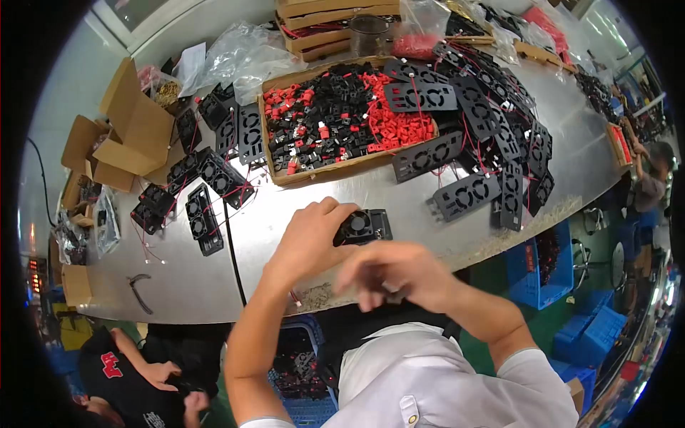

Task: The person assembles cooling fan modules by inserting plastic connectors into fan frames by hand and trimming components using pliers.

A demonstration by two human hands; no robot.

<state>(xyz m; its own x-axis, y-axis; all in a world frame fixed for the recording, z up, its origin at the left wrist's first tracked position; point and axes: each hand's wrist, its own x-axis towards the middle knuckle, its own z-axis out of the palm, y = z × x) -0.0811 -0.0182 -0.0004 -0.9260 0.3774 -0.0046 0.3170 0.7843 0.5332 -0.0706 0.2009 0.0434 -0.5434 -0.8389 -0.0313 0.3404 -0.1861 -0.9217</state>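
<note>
A black panel with a small fan (382, 225) lies flat on the metal bench just in front of me. My left hand (307, 232) holds its left side, with the fingers around the far edge and the thumb at the near one. Closer to my body, my right hand (403, 274) hovers near the bench edge with curled fingers, blurred by motion. Something small and dark shows by its fingertips, too smeared to name. Beyond the panel stands a shallow cardboard box (314, 175) full of small black and red plastic parts.
Black perforated panels with red wires (467, 196) are heaped on the right. More fan panels (203, 221) lie left, near an open carton (135, 132) and a dark curved tool (139, 292). A blue crate (303, 410) sits below the bench; a co-worker (135, 371) is at lower left.
</note>
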